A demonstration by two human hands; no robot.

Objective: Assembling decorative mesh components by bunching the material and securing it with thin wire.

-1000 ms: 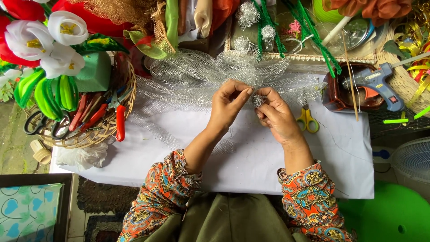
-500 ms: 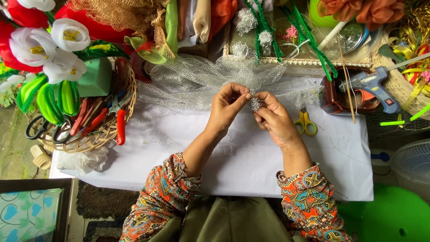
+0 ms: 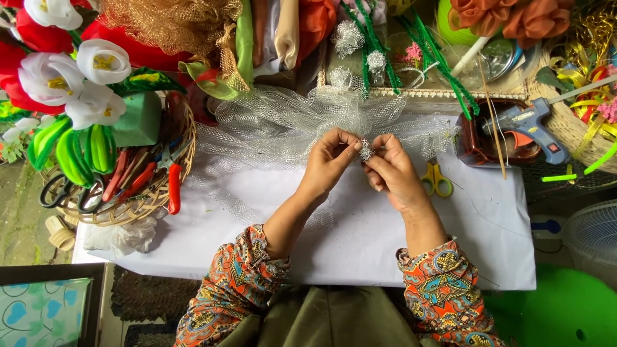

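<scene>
I have both hands up over the middle of the worktop [image 3: 360, 257], which is covered with a white sheet. My left hand [image 3: 331, 160] and right hand [image 3: 395, 168] meet fingertip to fingertip around a small silver mesh bud [image 3: 366, 151]; the fingers of each hand are drawn in narrow and pinch it from either side. The bud sits just in front of a loose heap of silver mesh netting [image 3: 289, 125] that spreads across the far part of the sheet.

Just right of my right hand lie yellow-handled scissors [image 3: 437, 180], flat on the sheet. Further right a blue glue gun [image 3: 530, 125] rests on a dark brown tray [image 3: 472, 144]. To the left, a wicker basket [image 3: 183, 148] holds green and red pieces and black-handled scissors [image 3: 61, 193], with a green foam block [image 3: 138, 119] and white fabric flowers [image 3: 83, 80] above it. Beyond the netting, green chenille stems [image 3: 443, 64] with silver mesh buds lean over a shallow tray. Orange fabric roses [image 3: 514, 19] sit in the far right corner.
</scene>
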